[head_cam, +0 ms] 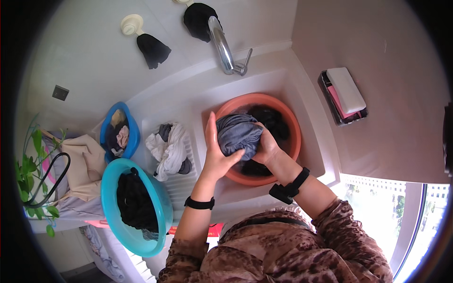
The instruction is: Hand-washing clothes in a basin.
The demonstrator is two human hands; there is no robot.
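Between my two hands is a bunched, wet-looking grey-blue garment [240, 134], held above an orange plastic basin [296, 141]. My left hand [217, 155] cups its left side, thumb across the lower front and fingers pointing up. On the other side my right hand [267, 146] grips the garment's right edge, with some fingers hidden behind the cloth. Dark clothes [270, 118] lie in water inside the basin, partly covered by the garment and my hands. The basin stands in a white laundry sink [311, 106].
A chrome faucet [222, 46] rises behind the basin. White and grey clothes [173, 148] lie on the ribbed washboard [193, 177]. Further left are a blue basin [132, 138] and a turquoise basin [164, 212], both holding clothes. A soap box [346, 90] is mounted on the right wall.
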